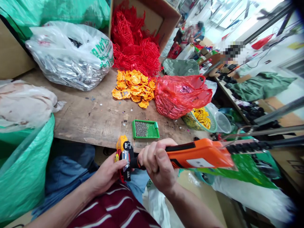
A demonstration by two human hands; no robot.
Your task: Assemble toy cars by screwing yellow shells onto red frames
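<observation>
My left hand (109, 172) grips a small toy assembly (123, 158) in yellow, black, red and silver, held just off the table's front edge. Wrapped round an orange and black electric screwdriver (201, 155) is my right hand (160, 164). The tool lies nearly level, its black nose meeting the toy's side; the bit's tip is hidden. Beyond both hands, a green tray (146, 136) of small screws (140, 128) sits near the table edge.
Orange plastic parts (135, 85) are heaped on the wooden table (83, 117), before red lattice pieces (142, 53) spilling from a cardboard box (171, 19). A clear bag (78, 66) of silver parts stands left; a red bag (180, 95) and a basket (213, 123) of yellow parts stand right.
</observation>
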